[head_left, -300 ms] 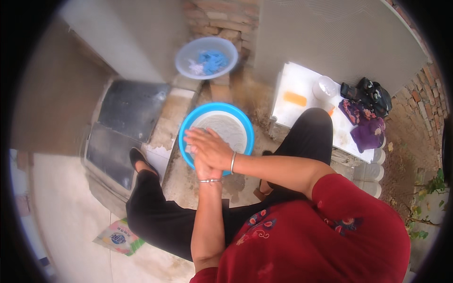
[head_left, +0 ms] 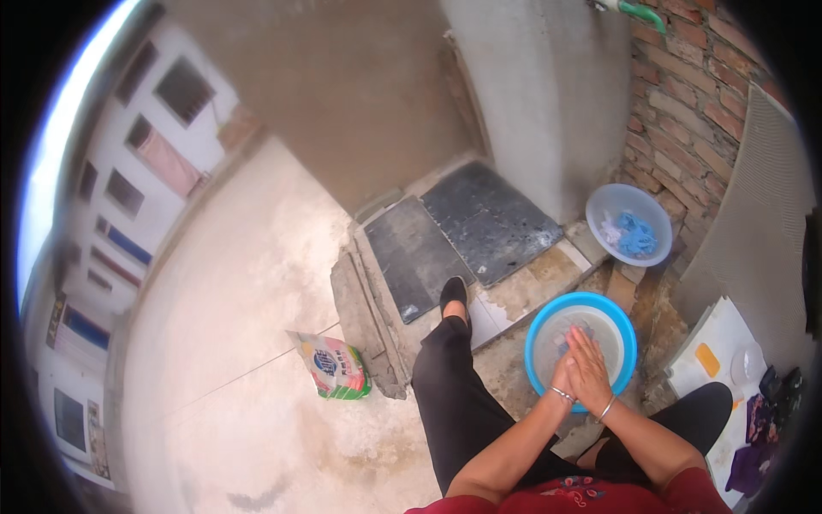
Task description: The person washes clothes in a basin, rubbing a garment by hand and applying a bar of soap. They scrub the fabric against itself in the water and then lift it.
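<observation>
A person in black trousers and a red top crouches on a concrete yard beside a brick wall. Before them sits a blue wash basin [head_left: 538,330] of cloudy water. A paler basin [head_left: 604,206] holding blue cloth stands farther off. A detergent bag [head_left: 334,367] lies to the left. The right hand [head_left: 591,371] lies flat over the left hand [head_left: 564,374], fingers extended, holding nothing visible, above the blue basin.
</observation>
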A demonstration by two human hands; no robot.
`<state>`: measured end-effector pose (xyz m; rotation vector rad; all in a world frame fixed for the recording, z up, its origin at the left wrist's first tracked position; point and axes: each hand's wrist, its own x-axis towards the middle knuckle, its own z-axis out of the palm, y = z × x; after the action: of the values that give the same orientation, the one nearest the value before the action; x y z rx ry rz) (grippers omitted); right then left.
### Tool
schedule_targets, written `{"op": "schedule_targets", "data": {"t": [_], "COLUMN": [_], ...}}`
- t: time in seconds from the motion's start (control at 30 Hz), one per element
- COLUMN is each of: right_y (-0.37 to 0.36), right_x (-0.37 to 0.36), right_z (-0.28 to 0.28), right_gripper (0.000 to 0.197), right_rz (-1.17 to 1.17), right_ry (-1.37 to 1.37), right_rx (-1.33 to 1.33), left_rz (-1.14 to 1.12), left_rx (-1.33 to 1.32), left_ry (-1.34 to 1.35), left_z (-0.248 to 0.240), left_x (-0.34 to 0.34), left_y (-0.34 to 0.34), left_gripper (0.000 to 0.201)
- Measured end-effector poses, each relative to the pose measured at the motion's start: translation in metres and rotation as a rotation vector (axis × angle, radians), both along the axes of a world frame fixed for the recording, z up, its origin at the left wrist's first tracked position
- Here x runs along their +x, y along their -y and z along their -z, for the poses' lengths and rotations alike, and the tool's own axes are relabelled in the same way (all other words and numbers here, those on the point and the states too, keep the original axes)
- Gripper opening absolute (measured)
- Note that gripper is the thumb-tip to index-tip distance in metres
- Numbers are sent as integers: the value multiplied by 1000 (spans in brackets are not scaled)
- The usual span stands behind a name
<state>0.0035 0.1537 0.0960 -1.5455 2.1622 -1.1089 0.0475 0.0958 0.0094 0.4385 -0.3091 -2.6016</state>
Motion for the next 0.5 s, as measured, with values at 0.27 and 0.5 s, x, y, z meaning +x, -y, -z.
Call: {"op": "schedule_targets", "data": {"t": [0.27, 0.5], "right_y": [-13, -3], "right_x": [-7, -41], "right_z": [15, 22], "right_gripper": [41, 41], "right_rz": [57, 106], "right_ry": [-250, -81], "right_rx": [-124, -34], "left_rz": [74, 116], "left_rx": [272, 223], "left_ry": [182, 149], "left_z": [-29, -54], "left_x": [-13, -28], "left_y": [14, -20], "left_gripper": [39, 36]}}
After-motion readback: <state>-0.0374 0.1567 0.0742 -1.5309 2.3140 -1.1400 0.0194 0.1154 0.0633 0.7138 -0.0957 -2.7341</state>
